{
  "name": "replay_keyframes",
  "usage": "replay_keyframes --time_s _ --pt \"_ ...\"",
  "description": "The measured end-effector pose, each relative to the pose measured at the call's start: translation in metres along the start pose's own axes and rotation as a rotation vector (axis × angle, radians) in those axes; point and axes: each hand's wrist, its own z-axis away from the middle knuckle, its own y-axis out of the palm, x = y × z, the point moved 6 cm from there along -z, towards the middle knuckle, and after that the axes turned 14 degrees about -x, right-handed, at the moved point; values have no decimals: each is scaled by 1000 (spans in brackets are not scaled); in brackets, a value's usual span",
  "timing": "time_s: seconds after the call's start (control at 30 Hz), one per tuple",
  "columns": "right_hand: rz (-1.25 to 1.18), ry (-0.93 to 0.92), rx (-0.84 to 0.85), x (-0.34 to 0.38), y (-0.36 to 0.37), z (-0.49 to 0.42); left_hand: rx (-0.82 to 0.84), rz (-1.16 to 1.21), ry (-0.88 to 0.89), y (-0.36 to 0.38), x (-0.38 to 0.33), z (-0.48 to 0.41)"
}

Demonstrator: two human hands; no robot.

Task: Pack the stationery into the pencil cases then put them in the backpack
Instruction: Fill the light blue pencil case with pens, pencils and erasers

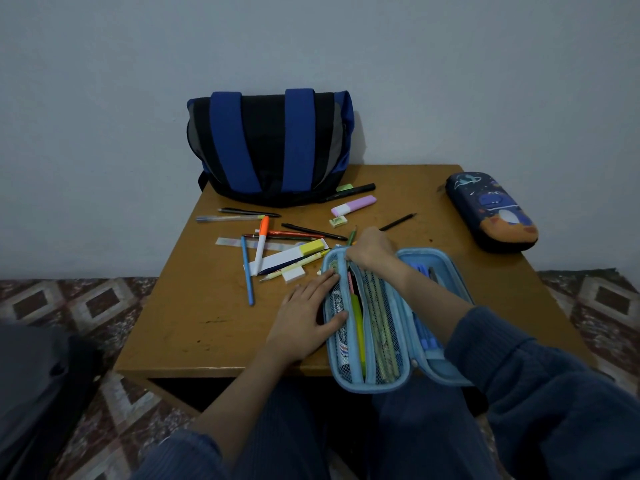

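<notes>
Table [194, 306]: low, brown wood, set against a pale wall, on patterned floor tiles.

Backpack [270, 147]: blue and black, stands at the table's far edge, leaning on the wall. Well apart from both hands.

Blue case [381, 323]: lies open at the near edge, overhanging it toward our lap. The mesh pockets already hold pencils and pens. Both hands are on it.

Dark case [491, 213]: printed with a space pattern, closed, lies at the far right of the table. Neither hand is near it.

Left hand [304, 317]: flat, fingers straight, pressing on the blue case's left flap with the thumb across the mesh. The palm rests on the table just beside the case.

Right hand [372, 249]: reaches over the case to its far end, fingers curled with the knuckles toward us. A green pencil [351, 236] shows just beyond the knuckles. We cannot tell whether the hand grips the pencil, the case's rim, or nothing.

Loose stationery lies between the backpack and the blue case, just beyond the hands:
- a ruler [235, 242] with an orange marker [261, 244] across it
- a blue pen [247, 275], the piece nearest the left hand
- a black marker [349, 191] touching the backpack's base
- a purple highlighter [353, 205]
- a black pencil [398, 222] just past the right hand
- a small eraser [338, 221]
</notes>
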Motion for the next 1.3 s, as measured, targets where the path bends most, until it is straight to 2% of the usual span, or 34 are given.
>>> replay_keyframes --time_s 0.6,0.8,0.97,1.3 --pt "-57 72 42 3 0 0 0 -11 -1 -1 0 0" --pt "-39 71 75 4 -2 2 -9 -4 3 -2 0 0" --pt "-14 34 35 7 -2 2 -13 -16 8 -2 -1 0" --pt "-32 51 96 9 -1 6 -20 -1 9 -1 1 0"
